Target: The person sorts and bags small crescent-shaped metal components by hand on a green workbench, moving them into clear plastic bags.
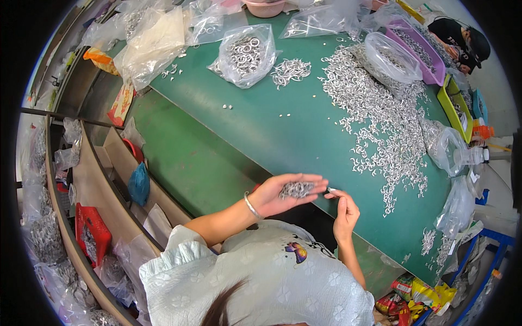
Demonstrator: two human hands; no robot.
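Observation:
My left hand is turned palm up, its fingers stretched out flat toward the right. On its palm and fingers rests a small heap of silver metal pieces. Just right of those fingertips, my right hand is closed in a pinch. A tiny light and dark bit shows at its fingertips, too small to name. Both hands are at the near edge of the green table. A wide spread of small curved silver pieces covers the table's right part.
Across the table lie a clear bag of silver rings, a loose ring pile and an open plastic bag. Purple and lime trays line the right edge, near another person. A shelf with a red basket stands left.

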